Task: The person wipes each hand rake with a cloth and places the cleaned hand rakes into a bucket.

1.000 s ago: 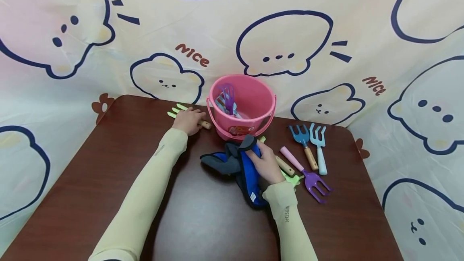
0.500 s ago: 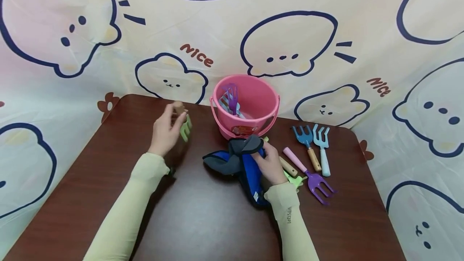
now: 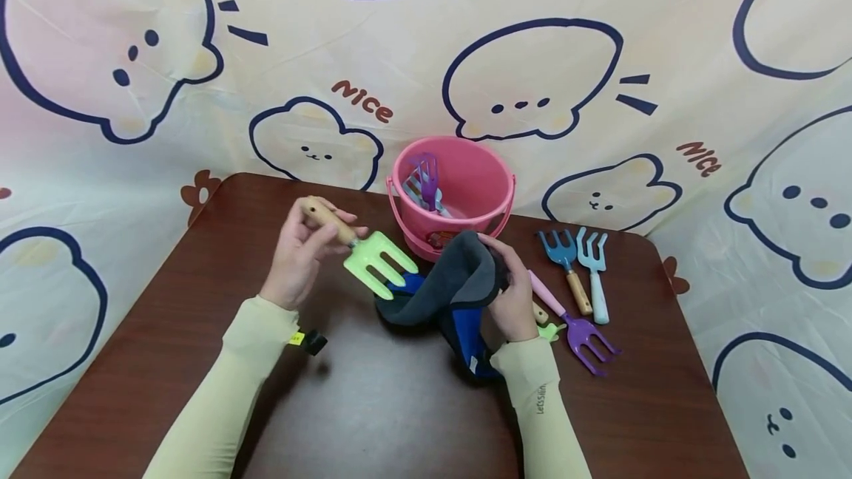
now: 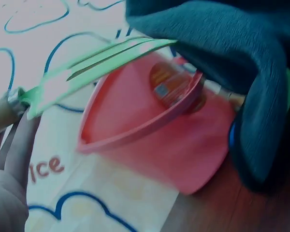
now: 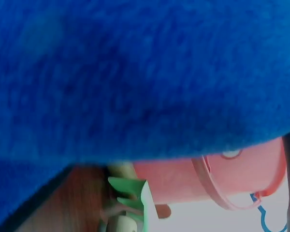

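Left hand [image 3: 301,253]: fingers curled round the wooden handle of a green fork [image 3: 373,263], held above the bench [image 3: 373,405], tines pointing toward the cloth. Right hand [image 3: 512,294]: fingers pinching a blue-grey cloth [image 3: 452,287], part lifted, part resting on the bench. Just behind the cloth stands a pink bucket [image 3: 466,191].
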Tool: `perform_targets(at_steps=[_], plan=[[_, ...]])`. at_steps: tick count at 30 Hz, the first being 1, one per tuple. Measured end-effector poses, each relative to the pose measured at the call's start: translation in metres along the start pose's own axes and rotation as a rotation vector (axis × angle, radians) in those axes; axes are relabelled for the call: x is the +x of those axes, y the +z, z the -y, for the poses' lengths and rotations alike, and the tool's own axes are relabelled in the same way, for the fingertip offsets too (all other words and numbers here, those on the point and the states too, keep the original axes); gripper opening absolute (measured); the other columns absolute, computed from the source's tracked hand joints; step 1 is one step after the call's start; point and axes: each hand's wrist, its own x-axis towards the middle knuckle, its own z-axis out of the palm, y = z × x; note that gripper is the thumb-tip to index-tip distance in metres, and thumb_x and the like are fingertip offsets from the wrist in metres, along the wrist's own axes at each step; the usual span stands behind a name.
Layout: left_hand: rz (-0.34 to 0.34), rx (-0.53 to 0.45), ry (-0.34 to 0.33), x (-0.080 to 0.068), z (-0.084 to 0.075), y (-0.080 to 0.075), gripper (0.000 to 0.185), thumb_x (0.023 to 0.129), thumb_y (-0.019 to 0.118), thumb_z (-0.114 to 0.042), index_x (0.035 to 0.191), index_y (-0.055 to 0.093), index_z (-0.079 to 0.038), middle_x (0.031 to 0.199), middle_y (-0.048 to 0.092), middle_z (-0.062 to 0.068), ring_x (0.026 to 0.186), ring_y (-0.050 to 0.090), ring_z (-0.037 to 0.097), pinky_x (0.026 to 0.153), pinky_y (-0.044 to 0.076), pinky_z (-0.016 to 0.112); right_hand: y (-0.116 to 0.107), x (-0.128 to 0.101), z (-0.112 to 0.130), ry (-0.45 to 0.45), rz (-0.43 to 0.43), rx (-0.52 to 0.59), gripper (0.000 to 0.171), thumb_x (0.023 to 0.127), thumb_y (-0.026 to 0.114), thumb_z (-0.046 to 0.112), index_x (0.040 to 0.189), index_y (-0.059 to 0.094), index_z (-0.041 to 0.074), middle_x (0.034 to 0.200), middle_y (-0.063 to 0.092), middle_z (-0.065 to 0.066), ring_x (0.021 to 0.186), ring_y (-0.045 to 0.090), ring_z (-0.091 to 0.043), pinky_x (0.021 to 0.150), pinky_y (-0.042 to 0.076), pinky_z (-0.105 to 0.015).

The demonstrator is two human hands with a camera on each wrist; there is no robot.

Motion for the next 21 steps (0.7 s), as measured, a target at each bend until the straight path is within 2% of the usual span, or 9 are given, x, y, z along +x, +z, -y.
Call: perform_targets(at_steps=[3,5,8,12,14,16,18,21], plan=[[0.094,0.110,-0.061,-0.004,0.002,0.016,0.027,0.107,0.056,-0.011,0.131,0.044,-0.013,0.126,0.065,0.017,0.110,0.075,0.024,0.089,0.062,0.038,0.008,-0.002,0.004,-0.022,0.029,0.044,0.059,0.090,0.072,-0.007,0.145,0.056,0.009,0.138,0.065,-0.004,0.122,0.063,-0.019,0.109,0.048,-0.032],[0.151,0.140,-0.075,-0.008,0.003,0.025,0.029,0.107,0.056,-0.010,0.132,0.043,-0.016,0.130,0.061,0.024,0.114,0.074,0.025,0.091,0.061,0.040,0.013,-0.003,0.009,-0.047,0.064,0.082,0.060,0.089,0.074,-0.006,0.145,0.056,0.007,0.139,0.065,-0.004,0.124,0.063,-0.020,0.109,0.049,-0.033],[0.203,0.126,-0.048,-0.010,0.004,0.033,0.031,0.107,0.053,-0.005,0.133,0.041,-0.016,0.133,0.057,0.029,0.117,0.072,0.027,0.095,0.059,0.039,0.018,-0.005,0.016,-0.117,0.082,0.143,0.061,0.090,0.077,0.000,0.146,0.053,0.002,0.141,0.064,-0.005,0.127,0.061,-0.022,0.111,0.048,-0.034],[0.239,0.077,0.015,-0.010,0.005,0.034,0.030,0.106,0.049,0.001,0.132,0.040,-0.013,0.130,0.060,0.020,0.123,0.068,0.032,0.101,0.057,0.038,0.016,-0.005,0.023,-0.222,0.012,0.154,0.071,0.092,0.076,0.005,0.153,0.041,0.001,0.149,0.057,-0.007,0.135,0.056,-0.023,0.114,0.046,-0.033],[0.263,0.100,0.044,-0.010,0.006,0.034,0.030,0.106,0.048,0.003,0.131,0.039,-0.011,0.130,0.062,0.013,0.125,0.066,0.034,0.102,0.056,0.038,0.016,-0.005,0.022,-0.245,-0.011,0.123,0.075,0.092,0.075,0.001,0.156,0.036,0.003,0.153,0.052,-0.010,0.139,0.053,-0.023,0.116,0.044,-0.032],[0.292,0.151,0.064,-0.011,0.007,0.035,0.031,0.105,0.049,0.004,0.131,0.039,-0.009,0.130,0.064,0.012,0.125,0.065,0.035,0.103,0.055,0.037,0.018,-0.005,0.020,-0.249,0.003,0.056,0.077,0.090,0.074,-0.005,0.156,0.037,0.005,0.154,0.051,-0.011,0.138,0.055,-0.022,0.114,0.045,-0.031],[0.337,0.214,0.083,-0.012,0.009,0.037,0.032,0.104,0.050,0.005,0.132,0.040,-0.006,0.131,0.065,0.013,0.125,0.065,0.033,0.105,0.054,0.037,0.023,-0.004,0.016,-0.249,0.049,-0.024,0.070,0.089,0.074,-0.009,0.152,0.046,0.006,0.148,0.057,-0.013,0.132,0.060,-0.021,0.110,0.049,-0.030],[0.406,0.289,0.096,-0.015,0.011,0.043,0.033,0.103,0.053,0.005,0.133,0.041,-0.003,0.132,0.066,0.016,0.126,0.065,0.028,0.108,0.052,0.036,0.030,-0.003,0.013,-0.269,0.116,-0.171,0.049,0.090,0.076,-0.004,0.136,0.065,0.007,0.130,0.071,-0.011,0.117,0.069,-0.021,0.102,0.055,-0.029]])
